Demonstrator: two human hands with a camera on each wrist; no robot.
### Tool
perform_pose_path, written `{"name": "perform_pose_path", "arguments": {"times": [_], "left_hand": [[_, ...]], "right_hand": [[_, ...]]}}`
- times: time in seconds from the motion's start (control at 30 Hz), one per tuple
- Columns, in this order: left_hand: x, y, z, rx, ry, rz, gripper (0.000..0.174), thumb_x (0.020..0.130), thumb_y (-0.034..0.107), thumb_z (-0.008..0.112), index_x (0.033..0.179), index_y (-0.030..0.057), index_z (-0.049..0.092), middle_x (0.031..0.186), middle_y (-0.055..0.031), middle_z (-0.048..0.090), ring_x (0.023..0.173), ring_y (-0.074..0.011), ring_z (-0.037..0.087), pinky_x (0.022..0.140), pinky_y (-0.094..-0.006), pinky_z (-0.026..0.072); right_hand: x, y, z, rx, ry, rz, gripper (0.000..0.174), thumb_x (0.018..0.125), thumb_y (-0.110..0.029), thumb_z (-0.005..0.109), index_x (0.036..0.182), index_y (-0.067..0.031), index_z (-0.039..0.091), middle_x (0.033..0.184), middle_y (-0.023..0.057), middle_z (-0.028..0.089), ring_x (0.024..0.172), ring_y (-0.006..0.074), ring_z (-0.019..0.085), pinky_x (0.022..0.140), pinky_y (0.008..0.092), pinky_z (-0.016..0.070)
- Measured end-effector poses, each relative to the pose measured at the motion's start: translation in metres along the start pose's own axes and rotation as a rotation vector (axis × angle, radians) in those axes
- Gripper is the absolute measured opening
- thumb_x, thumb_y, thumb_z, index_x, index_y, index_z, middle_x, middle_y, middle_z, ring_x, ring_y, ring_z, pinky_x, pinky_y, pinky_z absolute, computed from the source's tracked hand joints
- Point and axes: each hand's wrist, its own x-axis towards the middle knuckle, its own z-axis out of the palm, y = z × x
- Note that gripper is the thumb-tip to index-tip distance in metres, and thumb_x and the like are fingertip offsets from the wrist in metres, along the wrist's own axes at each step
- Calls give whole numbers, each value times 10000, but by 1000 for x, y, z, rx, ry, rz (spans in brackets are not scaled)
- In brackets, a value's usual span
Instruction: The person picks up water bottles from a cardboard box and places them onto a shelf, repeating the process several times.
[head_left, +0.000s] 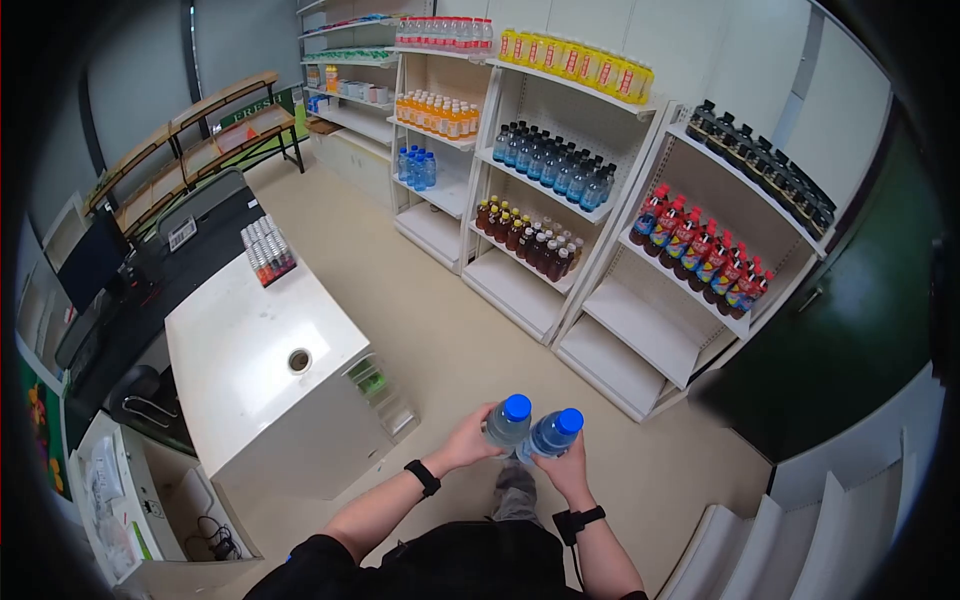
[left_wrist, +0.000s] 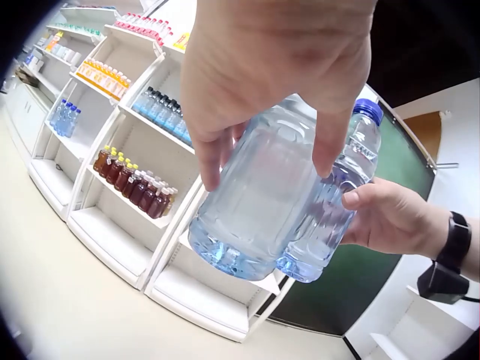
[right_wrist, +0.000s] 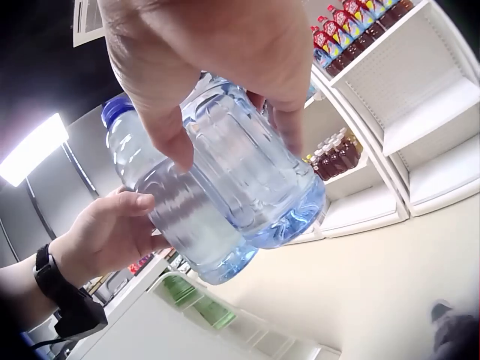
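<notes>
Each hand holds a clear, pale-blue plastic water bottle with a blue cap, side by side in front of the body. My left hand grips the left bottle; its thumb and fingers wrap the upper part in the left wrist view. The right bottle is in my right hand, whose thumb and fingers curl round it in the right wrist view. Both bottles stand slightly tilted, well above the floor, and overlap in both wrist views. Their caps are hidden behind the gripping hand in each hand's own wrist view.
White shelves hold rows of drinks: blue-capped water bottles, orange drinks, dark-capped blue bottles and red-labelled bottles. A white counter with a round hole and small stacked items stands on the left. Low white shelving lies lower right.
</notes>
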Motion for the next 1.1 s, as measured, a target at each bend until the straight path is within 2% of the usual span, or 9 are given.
{"name": "perform_pose_path", "arguments": {"times": [0.17, 0.3, 0.43, 0.63, 0.73, 0.83, 0.93, 1.0, 1.1], "left_hand": [[150, -25, -46, 11, 137, 18, 751, 643, 97, 795, 1293, 32, 424, 1221, -128, 554, 1137, -245, 551, 968, -381, 454], [227, -27, -109, 10, 279, -20, 752, 634, 93, 793, 1285, 39, 420, 1210, -130, 557, 1128, -251, 555, 971, -389, 452], [299, -60, -179, -13, 437, -98, 745, 629, 92, 790, 1276, 46, 423, 1189, -136, 563, 1119, -267, 560, 957, -385, 457], [412, -144, -300, 0, 563, -110, 702, 625, 102, 762, 1246, 48, 440, 1169, -167, 567, 1086, -311, 573, 918, -371, 470], [472, -181, -355, -53, 615, -149, 681, 629, 110, 746, 1239, 53, 448, 1173, -172, 568, 1084, -322, 572, 920, -382, 467], [548, -214, -442, -74, 614, -176, 670, 641, 113, 737, 1243, 59, 449, 1171, -168, 573, 1093, -333, 563, 922, -389, 463], [598, -241, -479, -32, 612, -237, 670, 644, 108, 735, 1248, 62, 448, 1169, -168, 572, 1093, -349, 555, 921, -388, 462], [637, -271, -512, -13, 605, -206, 663, 652, 92, 725, 1252, 60, 445, 1178, -165, 564, 1100, -353, 547, 926, -384, 456], [696, -312, -552, -66, 581, -216, 662, 657, 80, 718, 1258, 59, 441, 1190, -162, 555, 1105, -348, 544, 929, -377, 452]], "right_hand": [[175, 35, 25, 18, -125, -79, 688, 605, -48, 781, 1177, -11, 400, 1124, 147, 517, 1053, 246, 556, 916, 361, 446], [307, 29, 68, -8, -264, -98, 724, 604, -43, 788, 1199, -8, 378, 1138, 151, 510, 1055, 258, 558, 917, 365, 448], [425, 29, 137, 63, -420, -105, 723, 606, -49, 792, 1198, -15, 378, 1131, 146, 524, 1055, 258, 562, 917, 368, 448], [585, 50, 262, -135, -554, -103, 684, 606, -43, 785, 1184, -43, 419, 1104, 111, 554, 1050, 269, 566, 921, 380, 446], [658, 63, 315, -37, -565, -6, 656, 595, -40, 784, 1163, -43, 454, 1105, 111, 554, 1043, 278, 568, 918, 375, 446], [758, 73, 385, -141, -479, -130, 605, 597, -43, 766, 1135, -28, 487, 1084, 113, 570, 1017, 250, 579, 899, 354, 453], [842, 104, 445, -25, -378, 75, 612, 603, -55, 768, 1144, -21, 483, 1086, 119, 584, 1004, 234, 586, 888, 355, 459], [910, 108, 487, -95, -354, 65, 626, 605, -68, 783, 1151, -18, 480, 1094, 120, 595, 1003, 223, 589, 881, 359, 462], [1016, 177, 552, -132, -188, -36, 630, 618, -83, 793, 1159, -19, 476, 1109, 123, 589, 1038, 246, 579, 917, 372, 437]]}}
